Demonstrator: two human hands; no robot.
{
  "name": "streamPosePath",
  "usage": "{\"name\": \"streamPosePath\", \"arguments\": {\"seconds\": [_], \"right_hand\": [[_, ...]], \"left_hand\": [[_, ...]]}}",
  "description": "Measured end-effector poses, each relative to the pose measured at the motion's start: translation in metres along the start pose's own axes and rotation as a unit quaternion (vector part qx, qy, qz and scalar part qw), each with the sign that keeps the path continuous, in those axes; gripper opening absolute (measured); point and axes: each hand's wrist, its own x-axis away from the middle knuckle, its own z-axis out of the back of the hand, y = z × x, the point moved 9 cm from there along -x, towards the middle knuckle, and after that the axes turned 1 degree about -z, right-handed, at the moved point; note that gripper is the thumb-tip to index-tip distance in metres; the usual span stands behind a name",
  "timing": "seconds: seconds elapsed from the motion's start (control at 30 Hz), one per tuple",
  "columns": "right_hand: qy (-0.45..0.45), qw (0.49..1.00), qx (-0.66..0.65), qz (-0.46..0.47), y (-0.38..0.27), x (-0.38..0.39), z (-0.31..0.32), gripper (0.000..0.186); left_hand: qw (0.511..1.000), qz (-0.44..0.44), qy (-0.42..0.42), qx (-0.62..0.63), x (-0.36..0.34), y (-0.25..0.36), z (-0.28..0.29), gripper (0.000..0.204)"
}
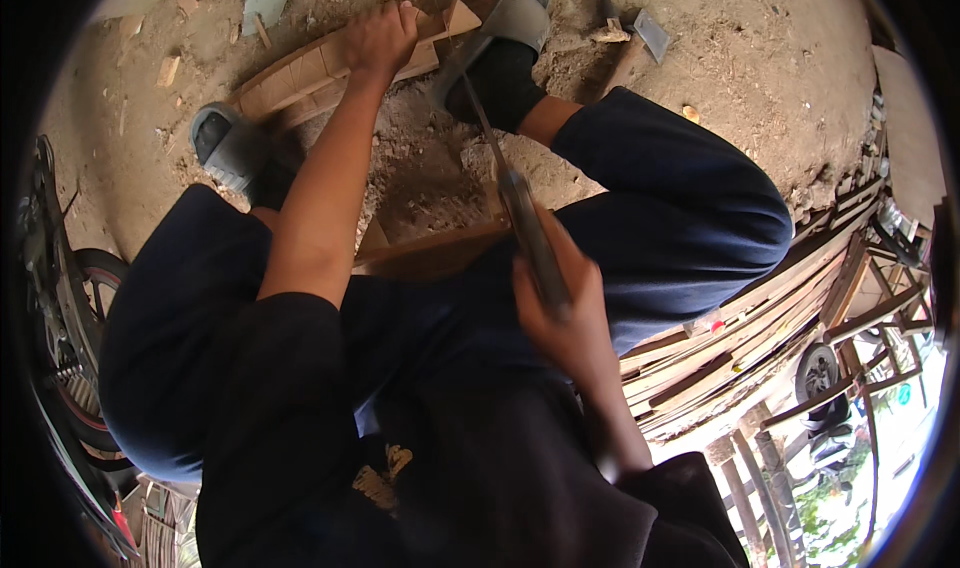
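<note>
My right hand is wrapped round the dark handle of what looks like a handsaw. Its thin blade, seen nearly edge-on, runs up and away to a pale wooden piece lying low between my feet. Several lines cross that wood's face. Near its right end my left hand presses down and grips it, fingers curled over the far edge. My grey sandals are at both ends of the wood. Whether the blade's tip sits in a cut, I cannot tell.
On the dirt ground lie a metal-bladed tool at the far right and a greyish flat sheet at the far left. Stacked wooden strips stand to my right. A bicycle wheel is at the left edge. Another board lies below my knees.
</note>
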Motion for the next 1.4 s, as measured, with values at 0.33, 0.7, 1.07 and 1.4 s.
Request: {"name": "streamPosePath", "arguments": {"seconds": [0.33, 0.7, 1.07, 1.4], "right_hand": [[-0.011, 1.000, -0.013, -0.015, 0.002, 0.011, 0.006, 0.056], [-0.014, 1.000, -0.021, -0.007, 0.004, -0.012, -0.006, 0.058], [-0.008, 0.999, -0.038, -0.017, 0.006, 0.005, -0.005, 0.062], [0.025, 0.997, -0.064, 0.035, 0.011, 0.002, 0.011, 0.061]], "left_hand": [[1.000, 0.013, -0.002, -0.020, 0.004, -0.007, 0.006, 0.053], [1.000, 0.022, -0.012, 0.015, 0.001, -0.004, -0.005, 0.053], [0.999, -0.001, -0.012, -0.030, 0.002, -0.006, -0.007, 0.053], [0.999, 0.019, -0.031, -0.023, -0.002, 0.005, -0.004, 0.055]]}}
